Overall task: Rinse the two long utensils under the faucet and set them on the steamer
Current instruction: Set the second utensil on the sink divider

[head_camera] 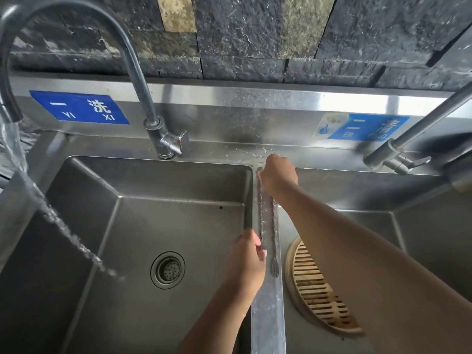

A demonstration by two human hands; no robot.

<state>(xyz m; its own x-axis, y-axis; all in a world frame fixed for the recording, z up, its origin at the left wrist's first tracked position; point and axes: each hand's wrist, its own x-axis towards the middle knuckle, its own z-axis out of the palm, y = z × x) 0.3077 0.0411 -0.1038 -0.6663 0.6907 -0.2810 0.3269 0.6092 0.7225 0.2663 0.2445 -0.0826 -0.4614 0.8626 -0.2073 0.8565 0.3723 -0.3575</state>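
Long utensils [267, 226]: lengthwise along sink divider [268, 318] — bamboo steamer [316, 290] just right.
Right hand [277, 175]: curled round far ends.
Left hand [249, 256]: pinching nearer part.

Far ends of the two long utensils [274, 226] vanish under my R hand [277, 175]; can't make out the grip there. L hand [249, 261] covers one's near end. R forearm [357, 251] hides part of the steamer [314, 284]. Faucet [135, 72] arch cut off at left edge. R label [362, 127] txt too blurred to read.
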